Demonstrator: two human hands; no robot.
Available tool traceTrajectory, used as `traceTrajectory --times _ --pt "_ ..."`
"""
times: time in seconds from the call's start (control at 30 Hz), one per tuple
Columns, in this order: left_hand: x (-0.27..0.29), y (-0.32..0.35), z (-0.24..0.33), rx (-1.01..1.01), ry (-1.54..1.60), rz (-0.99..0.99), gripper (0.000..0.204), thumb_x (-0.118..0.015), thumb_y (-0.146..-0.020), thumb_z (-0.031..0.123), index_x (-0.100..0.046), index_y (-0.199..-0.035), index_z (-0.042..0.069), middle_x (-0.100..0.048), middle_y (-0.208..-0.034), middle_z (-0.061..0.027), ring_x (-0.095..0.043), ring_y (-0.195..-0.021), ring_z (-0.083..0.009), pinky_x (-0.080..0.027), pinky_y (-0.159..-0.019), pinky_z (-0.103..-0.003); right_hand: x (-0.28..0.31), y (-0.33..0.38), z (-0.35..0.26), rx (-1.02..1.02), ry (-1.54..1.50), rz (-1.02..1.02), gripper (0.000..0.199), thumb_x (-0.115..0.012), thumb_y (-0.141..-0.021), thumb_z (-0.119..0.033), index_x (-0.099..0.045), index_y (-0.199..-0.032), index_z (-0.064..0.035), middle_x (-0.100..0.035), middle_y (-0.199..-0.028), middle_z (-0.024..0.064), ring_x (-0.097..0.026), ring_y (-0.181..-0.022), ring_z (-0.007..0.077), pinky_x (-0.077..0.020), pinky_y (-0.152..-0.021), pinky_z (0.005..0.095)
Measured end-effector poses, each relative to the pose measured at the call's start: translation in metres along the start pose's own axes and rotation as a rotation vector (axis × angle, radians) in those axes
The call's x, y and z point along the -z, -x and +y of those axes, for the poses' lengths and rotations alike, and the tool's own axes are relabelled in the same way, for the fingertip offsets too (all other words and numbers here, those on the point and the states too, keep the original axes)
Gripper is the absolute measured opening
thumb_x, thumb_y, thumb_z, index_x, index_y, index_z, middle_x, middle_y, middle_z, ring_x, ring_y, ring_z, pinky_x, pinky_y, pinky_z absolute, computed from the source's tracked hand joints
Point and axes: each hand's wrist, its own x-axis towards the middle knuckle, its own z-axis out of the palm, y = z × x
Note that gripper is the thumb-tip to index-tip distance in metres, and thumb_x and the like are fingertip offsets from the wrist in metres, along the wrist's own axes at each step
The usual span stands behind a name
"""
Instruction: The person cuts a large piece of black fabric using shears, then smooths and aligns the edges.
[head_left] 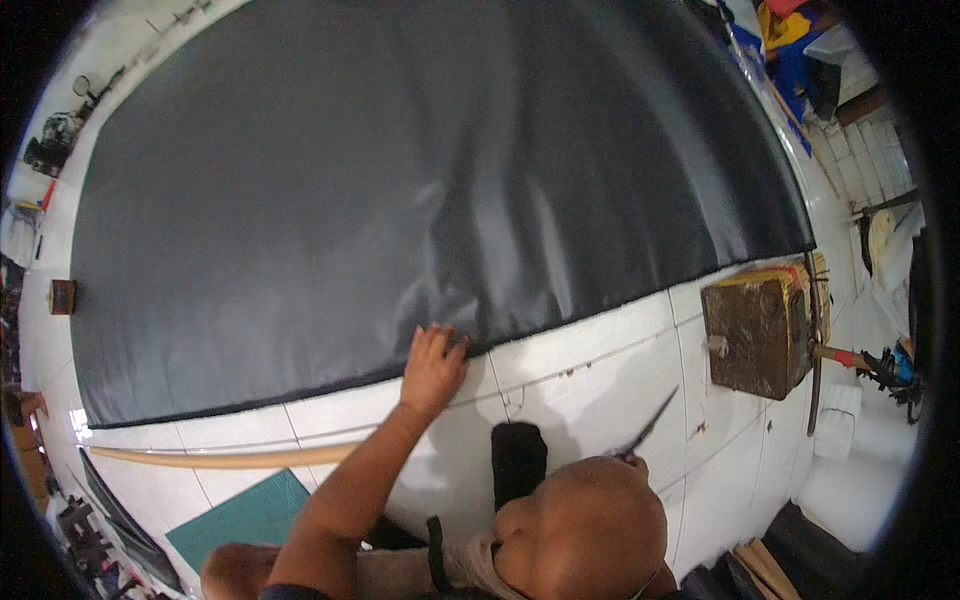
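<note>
A large black sheet (300,200), smooth and slightly glossy, covers most of the tiled floor in front of me. My left hand (435,368) lies on its near edge, fingers stretched over the material, and creases run away from it. My right hand (637,465) is mostly hidden behind my bent knee (590,520). From it a dark, narrow, pointed blade (655,420) sticks out toward the upper right, apart from the sheet. The handle is hidden, so I cannot tell whether it is a knife or scissors.
A long pale wooden strip (230,458) and a green cutting mat (240,518) lie at the near left. On the right stands a dark wooden block (752,338), with a stick-like handle (840,355) beside it. A small brown box (62,297) sits by the sheet's left edge.
</note>
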Motion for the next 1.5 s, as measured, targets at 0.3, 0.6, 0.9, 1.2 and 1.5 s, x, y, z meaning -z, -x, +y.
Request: traceTrajectory --times 0.3,0.6,0.9,1.2,1.5 --pt "-0.003 -0.004 0.008 0.0 0.029 0.053 0.031 -0.07 -0.078 0.009 -0.067 -0.109 0.009 -0.057 -0.104 -0.0096 -0.054 -0.107 -0.0304 -0.031 -0.107 -0.064 -0.048 0.041 -0.149 0.11 -0.046 -0.717 0.025 -0.071 -0.087 -0.019 -0.056 -0.097 -0.0023 -0.062 -0.085 0.0045 -0.057 -0.08 0.0122 -0.0478 -0.069 0.0283" --pt "-0.007 -0.009 0.017 0.055 0.069 0.061 0.03 -0.071 -0.076 0.009 -0.066 -0.106 0.01 -0.056 -0.103 -0.0098 -0.054 -0.103 -0.0326 -0.03 -0.107 -0.065 -0.032 0.063 -0.211 0.025 -0.231 -1.107 0.054 -0.063 -0.092 -0.049 -0.055 -0.123 -0.0052 -0.061 -0.098 0.004 -0.055 -0.087 0.0139 -0.0464 -0.077 0.0329" --pt "-0.001 -0.012 0.023 0.102 0.117 0.073 0.032 -0.071 -0.076 0.007 -0.064 -0.107 0.01 -0.055 -0.104 -0.0097 -0.053 -0.103 -0.0326 -0.03 -0.107 -0.066 -0.089 0.058 -0.205 0.15 -0.253 -0.973 0.03 -0.058 -0.098 -0.035 -0.054 -0.091 -0.0062 -0.051 -0.073 0.001 -0.05 -0.064 0.0109 -0.0451 -0.059 0.028" --pt "0.0 -0.011 0.022 0.081 0.143 0.104 0.029 -0.07 -0.076 0.004 -0.064 -0.105 0.009 -0.057 -0.102 -0.0085 -0.054 -0.101 -0.0322 -0.029 -0.107 -0.066 -0.104 0.061 -0.202 0.211 -0.179 -0.913 0.037 -0.066 -0.091 -0.041 -0.056 -0.088 -0.0053 -0.058 -0.077 0.0033 -0.054 -0.073 0.0154 -0.045 -0.069 0.0333" --pt "-0.002 -0.007 0.019 0.072 0.138 0.098 0.03 -0.069 -0.077 0.004 -0.064 -0.106 0.01 -0.058 -0.105 -0.0085 -0.055 -0.104 -0.0321 -0.028 -0.106 -0.067 -0.106 0.06 -0.204 0.223 -0.271 -0.957 0.038 -0.064 -0.092 -0.041 -0.057 -0.09 -0.0039 -0.058 -0.077 0.0048 -0.054 -0.074 0.0162 -0.0449 -0.069 0.0346"
